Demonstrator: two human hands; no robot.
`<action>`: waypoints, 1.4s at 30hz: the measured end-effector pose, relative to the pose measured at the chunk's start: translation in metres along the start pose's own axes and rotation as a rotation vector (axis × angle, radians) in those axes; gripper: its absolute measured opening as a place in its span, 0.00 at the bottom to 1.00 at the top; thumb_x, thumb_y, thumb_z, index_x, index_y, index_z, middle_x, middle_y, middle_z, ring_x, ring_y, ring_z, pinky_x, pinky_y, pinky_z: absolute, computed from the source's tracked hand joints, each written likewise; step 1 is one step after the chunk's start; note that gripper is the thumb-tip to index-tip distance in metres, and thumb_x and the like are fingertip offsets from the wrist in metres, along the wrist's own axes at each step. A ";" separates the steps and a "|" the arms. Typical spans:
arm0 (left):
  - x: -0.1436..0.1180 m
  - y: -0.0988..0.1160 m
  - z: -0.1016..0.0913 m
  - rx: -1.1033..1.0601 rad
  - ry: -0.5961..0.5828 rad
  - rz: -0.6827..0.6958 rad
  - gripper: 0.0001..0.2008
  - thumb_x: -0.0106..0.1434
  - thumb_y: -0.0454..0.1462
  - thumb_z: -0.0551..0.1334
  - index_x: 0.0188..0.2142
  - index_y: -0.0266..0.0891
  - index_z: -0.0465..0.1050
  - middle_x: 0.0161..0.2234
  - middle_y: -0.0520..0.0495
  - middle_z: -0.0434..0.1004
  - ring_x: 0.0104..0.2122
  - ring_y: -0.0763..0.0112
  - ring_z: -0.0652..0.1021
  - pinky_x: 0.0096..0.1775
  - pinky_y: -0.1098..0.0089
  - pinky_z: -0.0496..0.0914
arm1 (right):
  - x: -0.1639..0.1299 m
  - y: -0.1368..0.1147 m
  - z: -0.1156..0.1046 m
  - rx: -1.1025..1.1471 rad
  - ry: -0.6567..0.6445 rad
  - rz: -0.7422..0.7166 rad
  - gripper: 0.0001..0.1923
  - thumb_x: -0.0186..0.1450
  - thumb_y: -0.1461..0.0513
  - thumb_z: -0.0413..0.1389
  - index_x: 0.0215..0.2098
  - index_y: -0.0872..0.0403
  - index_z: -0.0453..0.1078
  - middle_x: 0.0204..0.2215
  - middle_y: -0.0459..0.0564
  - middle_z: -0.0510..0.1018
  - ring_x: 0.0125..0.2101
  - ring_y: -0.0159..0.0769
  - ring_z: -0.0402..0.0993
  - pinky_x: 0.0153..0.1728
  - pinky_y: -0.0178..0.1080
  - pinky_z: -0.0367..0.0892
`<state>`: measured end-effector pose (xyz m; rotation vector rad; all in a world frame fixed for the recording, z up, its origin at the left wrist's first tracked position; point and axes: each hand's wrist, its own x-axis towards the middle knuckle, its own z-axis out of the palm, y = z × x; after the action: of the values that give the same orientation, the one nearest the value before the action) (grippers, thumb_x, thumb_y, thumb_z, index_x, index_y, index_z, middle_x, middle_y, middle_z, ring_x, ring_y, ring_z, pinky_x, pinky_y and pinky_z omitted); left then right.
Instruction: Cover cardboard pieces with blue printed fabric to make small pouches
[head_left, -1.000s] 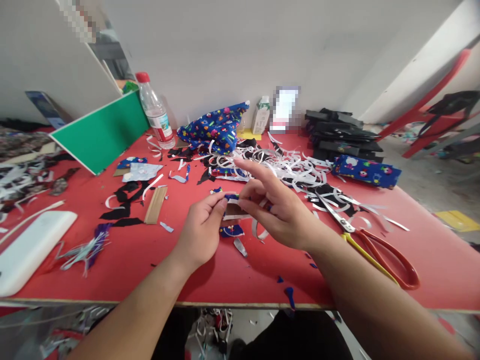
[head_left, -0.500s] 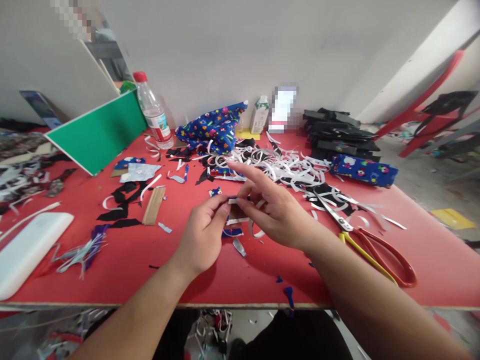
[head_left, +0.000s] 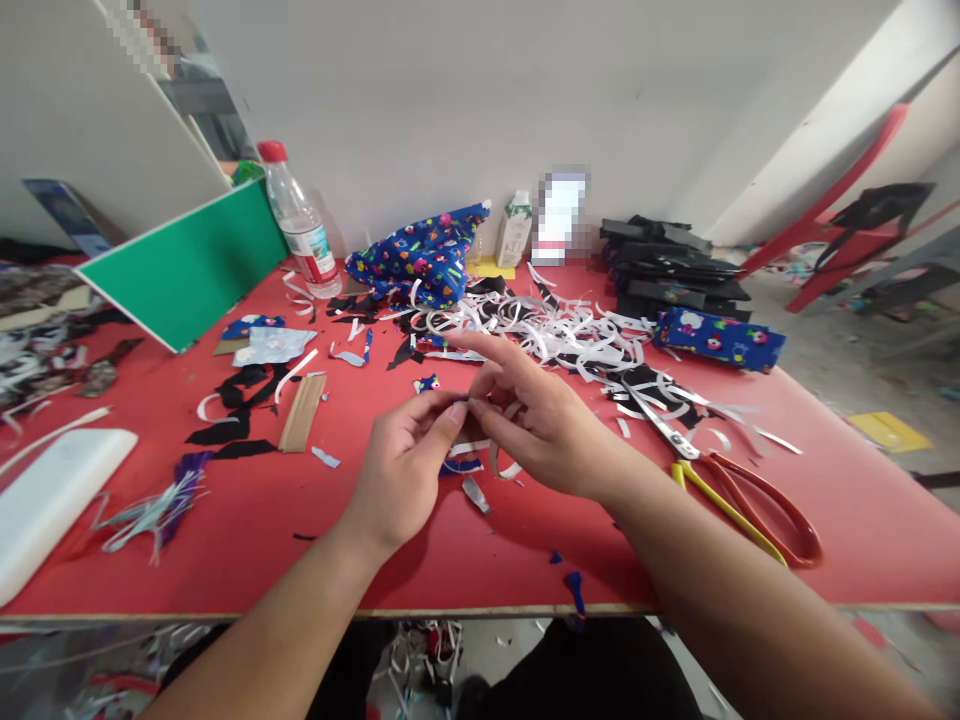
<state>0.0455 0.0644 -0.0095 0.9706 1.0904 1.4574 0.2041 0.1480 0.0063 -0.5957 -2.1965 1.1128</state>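
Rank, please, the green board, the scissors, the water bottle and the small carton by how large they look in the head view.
1. green board
2. scissors, though they lie nearer the camera, so this place is unsure
3. water bottle
4. small carton, plainly smallest

Surface: red table (head_left: 862,520)
Right side: scissors (head_left: 720,480), black stack (head_left: 675,270)
Middle: white strips (head_left: 555,330), blue printed fabric (head_left: 420,260)
Left: green board (head_left: 187,270), 1 water bottle (head_left: 296,220)
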 end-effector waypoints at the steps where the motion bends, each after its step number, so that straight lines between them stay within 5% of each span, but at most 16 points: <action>1: 0.000 -0.001 0.000 0.000 -0.001 -0.003 0.11 0.70 0.44 0.68 0.44 0.40 0.84 0.37 0.45 0.87 0.36 0.67 0.84 0.38 0.71 0.78 | 0.000 0.000 0.000 0.001 -0.002 -0.001 0.36 0.69 0.72 0.52 0.71 0.40 0.57 0.36 0.40 0.73 0.23 0.25 0.71 0.29 0.35 0.70; 25: 0.000 -0.003 -0.004 0.122 0.029 -0.045 0.12 0.68 0.41 0.69 0.48 0.37 0.84 0.44 0.40 0.88 0.42 0.61 0.87 0.51 0.60 0.81 | 0.001 0.002 0.001 0.004 -0.048 0.017 0.33 0.69 0.72 0.50 0.70 0.44 0.56 0.33 0.41 0.69 0.27 0.29 0.69 0.29 0.36 0.69; 42: -0.001 0.003 -0.001 0.074 0.042 -0.030 0.12 0.66 0.43 0.70 0.43 0.37 0.84 0.39 0.41 0.88 0.38 0.60 0.86 0.45 0.62 0.81 | 0.000 0.004 0.002 -0.069 -0.015 -0.008 0.28 0.73 0.67 0.53 0.69 0.44 0.58 0.36 0.43 0.75 0.25 0.28 0.72 0.28 0.35 0.67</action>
<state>0.0435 0.0634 -0.0071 0.9750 1.1924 1.4271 0.2028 0.1493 0.0018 -0.6099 -2.2559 1.0441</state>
